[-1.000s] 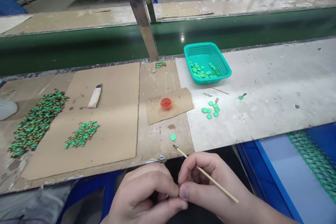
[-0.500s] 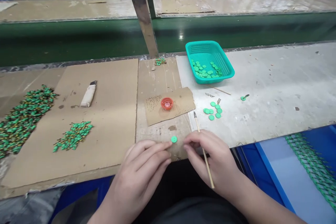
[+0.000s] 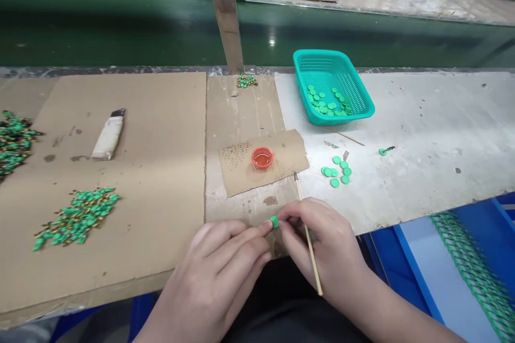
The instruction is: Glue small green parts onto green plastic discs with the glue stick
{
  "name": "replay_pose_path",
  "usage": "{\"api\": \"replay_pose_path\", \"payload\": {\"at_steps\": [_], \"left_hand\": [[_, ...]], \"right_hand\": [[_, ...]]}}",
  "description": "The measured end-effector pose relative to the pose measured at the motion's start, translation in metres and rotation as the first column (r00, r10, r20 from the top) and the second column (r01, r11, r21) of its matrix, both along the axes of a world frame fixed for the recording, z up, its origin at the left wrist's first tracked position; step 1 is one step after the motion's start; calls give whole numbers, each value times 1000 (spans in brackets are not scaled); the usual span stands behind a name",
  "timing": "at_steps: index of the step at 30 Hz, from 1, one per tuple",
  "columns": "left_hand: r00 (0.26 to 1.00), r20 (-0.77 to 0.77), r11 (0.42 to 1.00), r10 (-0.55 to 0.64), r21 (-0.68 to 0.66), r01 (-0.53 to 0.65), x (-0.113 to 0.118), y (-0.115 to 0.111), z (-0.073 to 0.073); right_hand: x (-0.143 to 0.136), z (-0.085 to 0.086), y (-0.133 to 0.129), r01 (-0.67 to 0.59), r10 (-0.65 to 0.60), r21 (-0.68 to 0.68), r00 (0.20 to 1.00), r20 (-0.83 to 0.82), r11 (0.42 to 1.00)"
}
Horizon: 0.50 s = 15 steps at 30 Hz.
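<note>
A small round green disc (image 3: 274, 221), like a button, is pinched at the fingertips of my left hand (image 3: 225, 268), close above the near table edge. My right hand (image 3: 322, 236) is closed around a thin wooden brush (image 3: 310, 249) with a dark tip pointing away from me. Its thumb and forefinger meet the disc's right side; whether they grip it too I cannot tell. Beyond the hands, a small red cup (image 3: 262, 158) of liquid stands on a cardboard piece (image 3: 287, 150) strewn with tiny specks. Several loose green discs (image 3: 335, 183) lie to the right.
A teal basket (image 3: 364, 116) with green discs stands at the back right, a thin stick (image 3: 346, 136) before it. One disc with a dark stem (image 3: 382, 152) lies farther right. On the left are piles of green-and-gold pieces (image 3: 78, 217) and a white-wrapped cutter (image 3: 108, 136).
My right fingertips have moved left to the green disc, which now appears tilted between both hands. The brush has come along slightly left. The camera view has tipped downward.
</note>
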State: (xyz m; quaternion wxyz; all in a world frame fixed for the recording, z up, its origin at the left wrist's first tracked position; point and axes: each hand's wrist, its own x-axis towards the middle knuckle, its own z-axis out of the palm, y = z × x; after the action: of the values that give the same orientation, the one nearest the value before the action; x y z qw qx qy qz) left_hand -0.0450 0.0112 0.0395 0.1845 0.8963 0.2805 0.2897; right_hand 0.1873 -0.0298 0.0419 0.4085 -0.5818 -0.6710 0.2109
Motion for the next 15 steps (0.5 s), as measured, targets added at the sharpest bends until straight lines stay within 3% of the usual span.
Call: {"api": "replay_pose_path", "payload": {"at_steps": [11, 15], "left_hand": [[999, 39, 989, -32, -141, 37, -7, 5, -2], [998, 47, 983, -34, -181, 42, -9, 6, -5]], "right_hand": [[-15, 0, 1, 113, -109, -30, 988, 105, 993], [-9, 4, -1, 83, -81, -110, 996, 28, 990]]}}
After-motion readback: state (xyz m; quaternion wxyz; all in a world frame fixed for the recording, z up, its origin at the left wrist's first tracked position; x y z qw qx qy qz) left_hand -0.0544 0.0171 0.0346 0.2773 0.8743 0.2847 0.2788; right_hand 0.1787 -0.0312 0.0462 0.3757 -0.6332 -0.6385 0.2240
